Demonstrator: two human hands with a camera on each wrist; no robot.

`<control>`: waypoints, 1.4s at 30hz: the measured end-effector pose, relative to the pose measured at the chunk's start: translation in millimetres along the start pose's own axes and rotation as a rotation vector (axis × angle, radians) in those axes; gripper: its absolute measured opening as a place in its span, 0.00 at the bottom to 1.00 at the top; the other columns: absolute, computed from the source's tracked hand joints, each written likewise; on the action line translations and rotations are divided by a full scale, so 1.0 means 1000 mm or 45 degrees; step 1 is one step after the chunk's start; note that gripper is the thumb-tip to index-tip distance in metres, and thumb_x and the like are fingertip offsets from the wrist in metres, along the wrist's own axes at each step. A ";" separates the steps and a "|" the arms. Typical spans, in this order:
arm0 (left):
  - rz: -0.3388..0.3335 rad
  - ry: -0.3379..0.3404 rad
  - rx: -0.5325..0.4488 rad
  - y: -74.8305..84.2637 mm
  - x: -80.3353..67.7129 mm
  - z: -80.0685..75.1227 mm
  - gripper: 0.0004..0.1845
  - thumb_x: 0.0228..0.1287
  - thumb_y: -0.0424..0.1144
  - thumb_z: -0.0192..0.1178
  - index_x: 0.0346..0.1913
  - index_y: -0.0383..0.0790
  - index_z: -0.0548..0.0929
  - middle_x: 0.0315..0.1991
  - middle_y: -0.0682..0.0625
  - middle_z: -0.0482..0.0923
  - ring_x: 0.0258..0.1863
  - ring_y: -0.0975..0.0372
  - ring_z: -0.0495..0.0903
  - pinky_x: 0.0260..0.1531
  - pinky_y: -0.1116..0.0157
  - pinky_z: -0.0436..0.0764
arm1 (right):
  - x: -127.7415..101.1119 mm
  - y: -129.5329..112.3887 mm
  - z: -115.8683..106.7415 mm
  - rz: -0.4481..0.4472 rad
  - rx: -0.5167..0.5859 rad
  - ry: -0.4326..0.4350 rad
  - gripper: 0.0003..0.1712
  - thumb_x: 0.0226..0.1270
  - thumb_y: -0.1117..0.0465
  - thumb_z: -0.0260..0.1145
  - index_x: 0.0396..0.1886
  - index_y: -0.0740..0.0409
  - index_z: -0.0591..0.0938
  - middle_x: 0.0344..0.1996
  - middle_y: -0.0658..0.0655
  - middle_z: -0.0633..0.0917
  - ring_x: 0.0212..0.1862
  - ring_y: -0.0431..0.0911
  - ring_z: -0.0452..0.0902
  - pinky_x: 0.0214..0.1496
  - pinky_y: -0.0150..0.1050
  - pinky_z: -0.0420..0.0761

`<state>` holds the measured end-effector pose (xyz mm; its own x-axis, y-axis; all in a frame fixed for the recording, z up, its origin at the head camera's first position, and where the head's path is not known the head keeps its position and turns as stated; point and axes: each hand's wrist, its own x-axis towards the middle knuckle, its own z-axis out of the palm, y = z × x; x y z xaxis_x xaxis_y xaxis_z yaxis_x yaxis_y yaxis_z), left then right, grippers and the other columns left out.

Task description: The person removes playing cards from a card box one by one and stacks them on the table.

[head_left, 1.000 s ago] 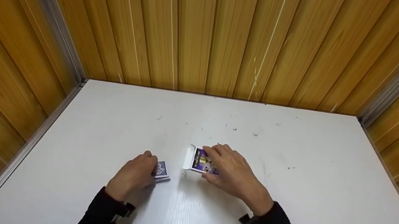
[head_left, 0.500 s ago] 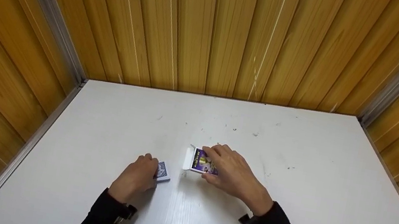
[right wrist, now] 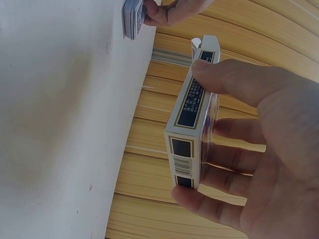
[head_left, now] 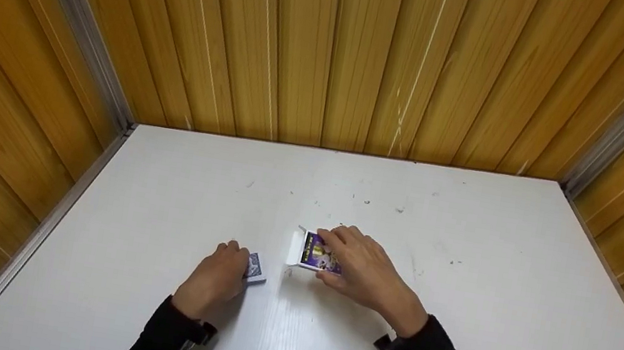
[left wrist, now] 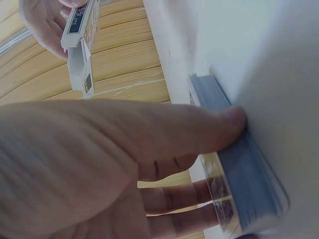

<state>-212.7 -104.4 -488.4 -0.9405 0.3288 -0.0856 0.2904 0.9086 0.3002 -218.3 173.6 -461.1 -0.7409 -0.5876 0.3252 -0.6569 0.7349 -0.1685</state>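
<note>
Left hand (head_left: 215,282) is pinching the card deck (head_left: 254,268); right hand (head_left: 363,269) is gripping the open card box (head_left: 313,251); loosely squared cards risk spilling onto the worktop (head_left: 486,305).

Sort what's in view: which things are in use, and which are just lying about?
In use: deck, gripped by the left hand; card box, flap open, held by the right hand.
Lying about: small dark specks on the table.

Even bright light on my head view, soft sheen on the white table (head_left: 285,335) near me, faint shadows, wall planks bowed toward frame edges, left wrist view blurred close up, right wrist view sharper.
</note>
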 end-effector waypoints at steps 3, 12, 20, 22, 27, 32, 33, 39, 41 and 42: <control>0.017 -0.006 -0.004 0.000 -0.001 0.000 0.12 0.60 0.21 0.64 0.47 0.23 0.79 0.41 0.37 0.75 0.42 0.49 0.74 0.41 0.49 0.80 | 0.000 -0.001 -0.001 0.009 0.004 -0.006 0.40 0.61 0.47 0.78 0.68 0.58 0.76 0.52 0.57 0.82 0.51 0.49 0.77 0.46 0.46 0.81; 0.027 -0.009 -0.024 -0.002 -0.001 0.001 0.15 0.61 0.20 0.63 0.51 0.22 0.77 0.47 0.33 0.74 0.46 0.45 0.75 0.43 0.48 0.81 | 0.000 -0.001 -0.001 0.015 0.030 -0.019 0.39 0.62 0.48 0.78 0.68 0.58 0.76 0.53 0.56 0.82 0.50 0.48 0.76 0.45 0.44 0.80; -0.040 0.004 -0.185 0.001 -0.005 -0.015 0.23 0.54 0.35 0.79 0.45 0.31 0.76 0.60 0.33 0.68 0.53 0.46 0.72 0.44 0.50 0.80 | 0.001 -0.001 -0.001 0.001 0.020 0.004 0.40 0.60 0.49 0.80 0.68 0.58 0.76 0.53 0.57 0.82 0.52 0.49 0.77 0.49 0.46 0.81; -0.004 0.127 -0.203 0.004 -0.007 -0.021 0.20 0.56 0.36 0.78 0.44 0.33 0.78 0.61 0.34 0.70 0.54 0.47 0.73 0.44 0.51 0.80 | 0.001 -0.001 -0.002 -0.006 0.012 0.011 0.40 0.59 0.50 0.80 0.68 0.58 0.77 0.53 0.57 0.82 0.53 0.49 0.77 0.49 0.45 0.81; 0.232 0.528 -0.312 0.022 -0.006 -0.028 0.10 0.63 0.29 0.72 0.40 0.37 0.80 0.43 0.44 0.80 0.39 0.56 0.78 0.34 0.61 0.81 | 0.002 -0.002 -0.002 -0.008 0.011 0.019 0.41 0.58 0.51 0.81 0.69 0.58 0.76 0.54 0.56 0.82 0.53 0.49 0.76 0.50 0.44 0.80; 0.354 0.566 -0.647 0.041 0.000 -0.022 0.09 0.68 0.23 0.64 0.40 0.39 0.77 0.36 0.48 0.81 0.35 0.62 0.82 0.30 0.68 0.83 | 0.001 -0.004 -0.002 -0.017 0.021 0.025 0.43 0.58 0.51 0.82 0.70 0.60 0.75 0.55 0.57 0.82 0.55 0.50 0.76 0.53 0.45 0.80; 0.363 0.555 -0.694 0.043 0.002 -0.020 0.09 0.68 0.22 0.63 0.40 0.38 0.76 0.37 0.48 0.81 0.35 0.62 0.82 0.31 0.68 0.83 | 0.001 -0.005 -0.002 -0.021 0.019 0.025 0.43 0.58 0.51 0.82 0.70 0.61 0.75 0.56 0.57 0.81 0.56 0.50 0.76 0.54 0.46 0.79; 0.353 0.538 -0.744 0.047 0.009 -0.008 0.10 0.66 0.23 0.65 0.40 0.37 0.75 0.36 0.48 0.81 0.35 0.60 0.83 0.34 0.67 0.83 | -0.001 -0.007 -0.001 -0.066 0.015 0.041 0.44 0.57 0.49 0.81 0.68 0.64 0.75 0.57 0.57 0.80 0.57 0.50 0.75 0.55 0.45 0.78; 0.325 0.526 -0.744 0.046 0.010 -0.007 0.10 0.66 0.24 0.65 0.40 0.37 0.74 0.35 0.48 0.80 0.34 0.61 0.81 0.33 0.67 0.82 | -0.001 -0.008 0.000 -0.083 0.018 0.052 0.43 0.57 0.48 0.81 0.68 0.63 0.76 0.56 0.56 0.80 0.55 0.49 0.74 0.53 0.43 0.78; 0.310 0.516 -0.746 0.045 0.010 -0.006 0.10 0.66 0.24 0.66 0.41 0.37 0.74 0.35 0.49 0.80 0.33 0.61 0.80 0.32 0.67 0.82 | -0.002 -0.009 0.000 -0.092 0.022 0.057 0.43 0.57 0.47 0.81 0.67 0.63 0.76 0.55 0.56 0.80 0.54 0.48 0.74 0.51 0.43 0.78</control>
<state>-210.5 -61.5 -469.9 -0.8859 0.2797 0.3699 0.4634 0.4993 0.7321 -211.4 168.4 -459.9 -0.6848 -0.6229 0.3782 -0.7109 0.6851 -0.1589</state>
